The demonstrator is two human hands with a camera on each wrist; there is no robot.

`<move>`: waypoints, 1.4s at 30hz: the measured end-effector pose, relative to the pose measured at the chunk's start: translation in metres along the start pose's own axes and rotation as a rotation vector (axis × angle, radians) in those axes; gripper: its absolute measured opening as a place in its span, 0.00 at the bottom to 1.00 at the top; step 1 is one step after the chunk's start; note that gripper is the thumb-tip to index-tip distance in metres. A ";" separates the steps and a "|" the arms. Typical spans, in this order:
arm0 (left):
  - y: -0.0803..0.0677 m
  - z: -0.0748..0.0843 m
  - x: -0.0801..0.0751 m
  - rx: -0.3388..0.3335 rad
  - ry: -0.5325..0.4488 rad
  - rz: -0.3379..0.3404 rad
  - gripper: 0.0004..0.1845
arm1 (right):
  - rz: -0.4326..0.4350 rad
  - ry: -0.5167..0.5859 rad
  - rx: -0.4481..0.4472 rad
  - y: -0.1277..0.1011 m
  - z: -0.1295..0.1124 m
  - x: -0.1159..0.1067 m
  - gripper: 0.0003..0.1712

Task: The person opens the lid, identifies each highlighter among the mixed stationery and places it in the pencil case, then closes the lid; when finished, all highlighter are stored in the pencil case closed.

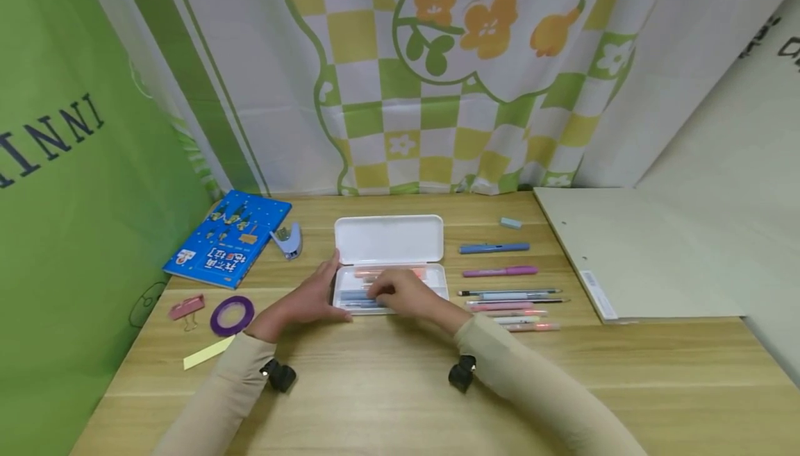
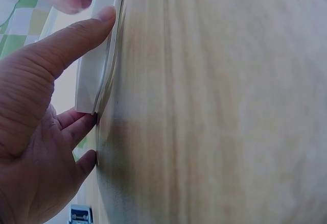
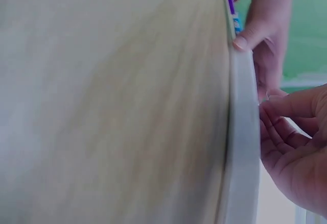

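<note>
My white pencil case [image 1: 389, 262] lies open on the table's middle, lid flat toward 12 o'clock, blue and pink pens [image 1: 356, 296] lying crosswise in its tray.

The right hand [image 1: 400, 294] covers part of the pens inside the pencil case [image 1: 389, 288], so it is hard to tell what its fingertips touch. Both wrist views are blurry and show just the edge of the case. The words on the blue book [image 1: 228, 237] are too small to read.
</note>
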State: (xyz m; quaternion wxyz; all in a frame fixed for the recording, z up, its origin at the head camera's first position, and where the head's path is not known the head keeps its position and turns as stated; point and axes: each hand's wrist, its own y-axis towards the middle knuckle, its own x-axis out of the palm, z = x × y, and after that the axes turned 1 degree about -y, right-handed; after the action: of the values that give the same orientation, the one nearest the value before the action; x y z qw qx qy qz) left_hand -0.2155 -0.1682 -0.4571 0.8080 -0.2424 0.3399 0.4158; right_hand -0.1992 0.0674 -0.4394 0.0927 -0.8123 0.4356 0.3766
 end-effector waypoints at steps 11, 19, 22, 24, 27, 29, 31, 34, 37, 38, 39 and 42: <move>0.002 0.000 0.003 -0.006 -0.013 0.001 0.70 | 0.036 0.202 0.133 -0.050 0.025 -0.067 0.10; 0.003 0.000 0.004 -0.010 -0.028 0.002 0.70 | 0.019 0.231 0.274 -0.102 0.051 -0.110 0.14; 0.003 0.001 0.004 -0.013 -0.030 -0.001 0.70 | 0.012 0.194 0.272 -0.118 0.062 -0.121 0.13; 0.002 0.002 0.003 -0.018 -0.032 -0.001 0.70 | 0.012 0.146 0.246 -0.126 0.068 -0.126 0.12; 0.002 0.002 0.002 -0.019 -0.034 -0.001 0.70 | 0.001 0.083 0.213 -0.135 0.076 -0.132 0.11; 0.001 0.002 0.002 -0.020 -0.035 -0.002 0.70 | -0.004 0.033 0.197 -0.140 0.081 -0.134 0.10; 0.001 0.002 0.002 -0.022 -0.031 -0.003 0.70 | -0.011 0.010 0.203 -0.142 0.085 -0.136 0.09; 0.001 0.002 0.002 -0.037 -0.030 -0.007 0.70 | -0.015 0.002 0.219 -0.145 0.091 -0.137 0.10; 0.000 0.003 0.001 -0.050 -0.031 -0.008 0.70 | -0.018 0.025 0.254 -0.146 0.096 -0.138 0.10; 0.000 0.003 0.001 -0.053 -0.034 -0.009 0.70 | -0.021 0.028 0.258 -0.146 0.097 -0.138 0.11; -0.001 0.003 0.001 -0.052 -0.035 -0.009 0.70 | -0.022 0.022 0.256 -0.146 0.098 -0.139 0.10; -0.001 0.004 0.000 -0.054 -0.035 -0.010 0.70 | -0.032 -0.019 0.234 -0.146 0.102 -0.139 0.10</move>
State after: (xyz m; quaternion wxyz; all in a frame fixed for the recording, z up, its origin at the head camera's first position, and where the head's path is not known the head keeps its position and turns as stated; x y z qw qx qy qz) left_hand -0.2130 -0.1661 -0.4547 0.8089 -0.2587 0.3132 0.4250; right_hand -0.1867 0.2927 -0.4399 0.1972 -0.7992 0.4625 0.3294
